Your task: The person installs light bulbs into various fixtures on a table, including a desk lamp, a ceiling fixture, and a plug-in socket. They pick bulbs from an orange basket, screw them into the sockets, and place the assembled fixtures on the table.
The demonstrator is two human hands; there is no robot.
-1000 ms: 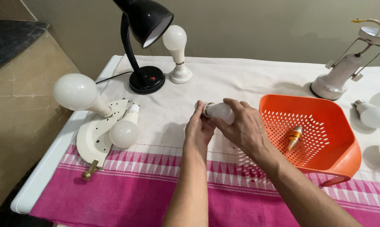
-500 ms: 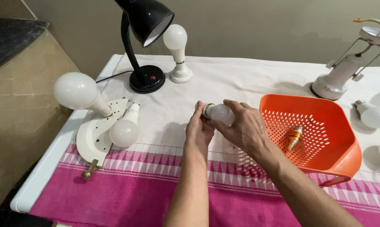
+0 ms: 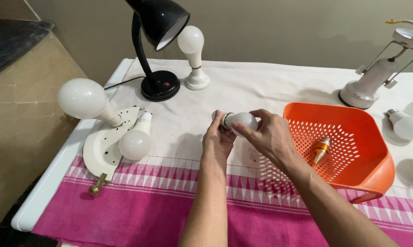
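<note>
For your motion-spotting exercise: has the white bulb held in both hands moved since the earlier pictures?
No. The white bulb sits between the left hand and right hand, the same gap left of the orange basket rim.

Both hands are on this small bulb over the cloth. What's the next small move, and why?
Probably lower the white bulb into the orange basket beside the right hand. The left hand pinches its base end, nothing is fitted to it, and one small amber bulb already lies there.

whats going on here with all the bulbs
A person holds a small white bulb in both hands above the table: the left hand at its metal base end, the right hand around the glass. Beside them sits an orange basket with a small candle bulb inside.
</note>
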